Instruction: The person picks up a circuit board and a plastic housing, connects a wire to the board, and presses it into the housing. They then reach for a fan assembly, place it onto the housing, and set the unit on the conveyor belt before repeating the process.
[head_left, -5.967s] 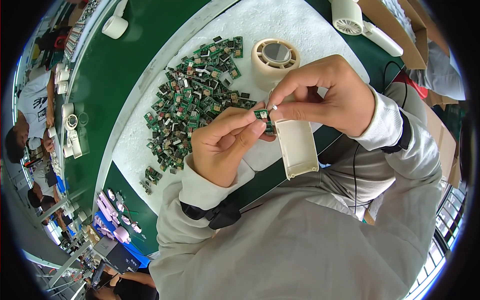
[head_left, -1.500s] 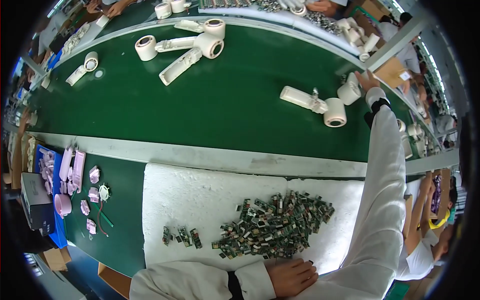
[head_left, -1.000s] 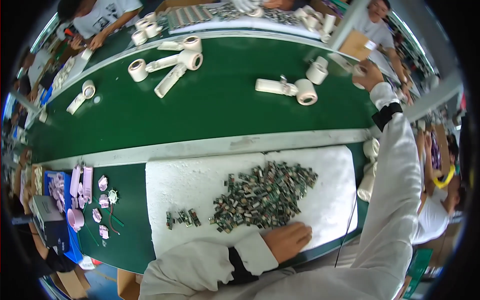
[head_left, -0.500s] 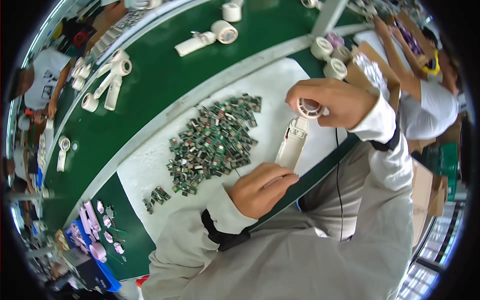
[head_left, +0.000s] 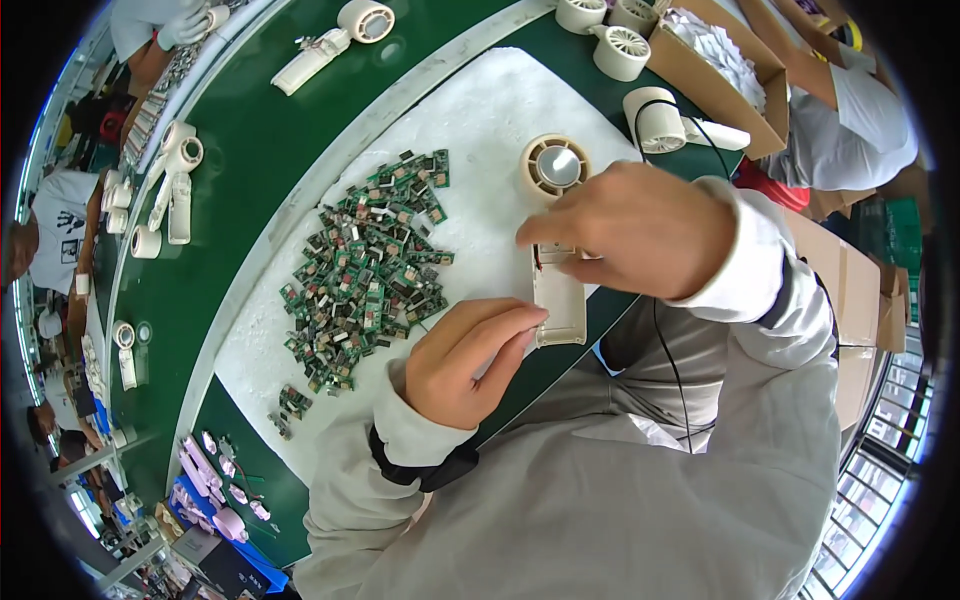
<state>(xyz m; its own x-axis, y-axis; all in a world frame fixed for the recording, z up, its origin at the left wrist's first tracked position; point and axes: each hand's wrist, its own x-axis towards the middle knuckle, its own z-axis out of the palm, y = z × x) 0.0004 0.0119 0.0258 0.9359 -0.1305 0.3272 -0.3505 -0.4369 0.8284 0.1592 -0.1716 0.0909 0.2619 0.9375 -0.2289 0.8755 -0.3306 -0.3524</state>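
Observation:
A cream fan-like or dryer-like housing (head_left: 561, 308) lies at the near edge of the white foam sheet (head_left: 490, 110). Its round ribbed head (head_left: 556, 166) points away from me, a silver disc in its middle; the handle is an open shallow shell. My left hand (head_left: 463, 362) pinches the shell's left edge near its lower end, between thumb and fingers. Over the handle's upper end, just below the head, my right hand (head_left: 635, 232) is bent with fingers closed; what they grip is hidden. Left of the housing, a heap of small green circuit boards (head_left: 365, 275) covers the sheet.
Cream housings (head_left: 345, 45) stand on the green table beyond a raised white rail (head_left: 300, 190). At far right are more round heads (head_left: 620, 52), a carton (head_left: 725, 75) and a black cable (head_left: 668, 350). Pink parts (head_left: 205, 470) lie lower left. Other people work around.
The housing has come down from my raised right hand towards the sheet, and its head is uncovered. My right hand has moved from the head to the handle's upper end. The view has shifted.

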